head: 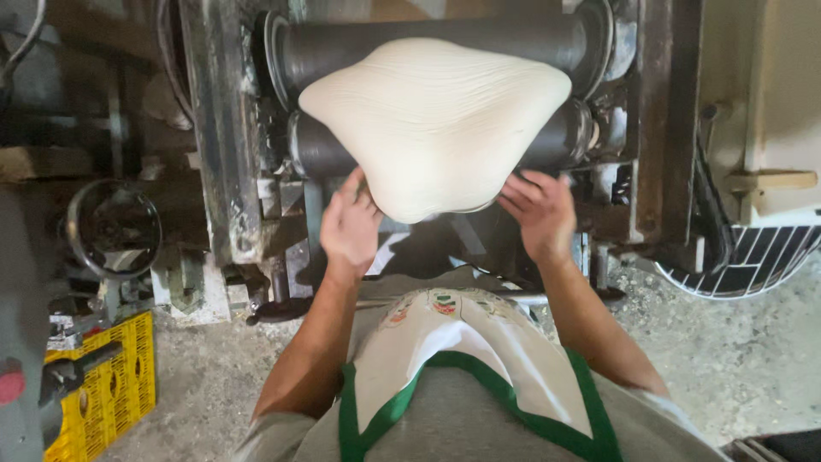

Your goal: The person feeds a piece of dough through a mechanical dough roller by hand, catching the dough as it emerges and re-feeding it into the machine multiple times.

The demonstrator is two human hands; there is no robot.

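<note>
A gritty concrete floor [727, 359] spreads under a grimy roller machine [231, 128]. At twelve o'clock a ridged sheet of pale dough [436, 120] drapes over two dark rollers [547, 43]. The left hand [349, 224], at seven o'clock of the dough, and the right hand [539, 214], at five o'clock, lie open, fingers spread against its lower edge. A yellow crate [111, 393] sits at eight o'clock.

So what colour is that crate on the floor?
Yellow; the plastic crate shows at lower left in the head view.

left hand [349, 227] and right hand [539, 214] raised, fingers open.
</note>
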